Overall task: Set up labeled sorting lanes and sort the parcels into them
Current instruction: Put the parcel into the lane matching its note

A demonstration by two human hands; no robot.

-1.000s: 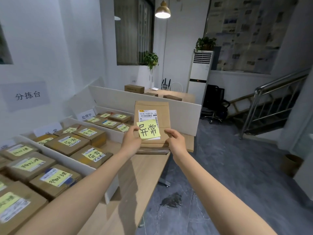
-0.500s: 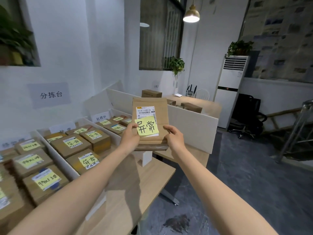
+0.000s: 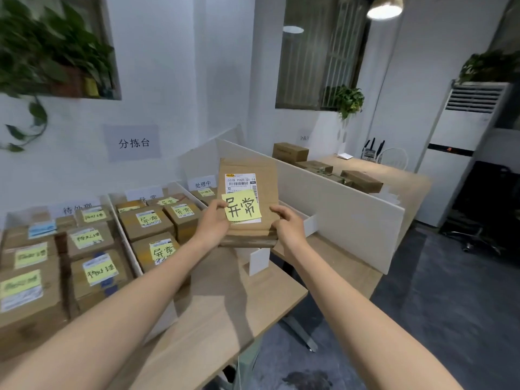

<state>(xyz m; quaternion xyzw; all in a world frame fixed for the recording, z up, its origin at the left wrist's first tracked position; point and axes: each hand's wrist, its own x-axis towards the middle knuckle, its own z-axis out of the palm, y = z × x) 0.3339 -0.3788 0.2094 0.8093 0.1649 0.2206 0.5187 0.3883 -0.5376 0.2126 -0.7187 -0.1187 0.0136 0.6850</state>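
Change: the view has swung left since a second ago, so more of the near-left lanes and the wall sign (image 3: 133, 143) now show. The parcel (image 3: 267, 178) stays upright between both hands, grip unchanged.
Parcel: a flat brown packet held in the air over the far part of the counter (image 3: 225, 299), just right of the boxed lanes, face toward the camera. A yellow note (image 3: 242, 209) (handwritten 异常) overlaps the foot of the shipping label (image 3: 240, 181).
Left hand (image 3: 212, 228): pinches the lower left edge, thumb on the front at the note's left edge, the other fingers hidden behind.
Right hand (image 3: 288, 226): fingers curled round the lower right edge.
Arms: both forearms stretched forward, converging on the parcel.
Lanes: boxes in the middle lane (image 3: 146, 225) bear matching 异常 notes, left of the held parcel.
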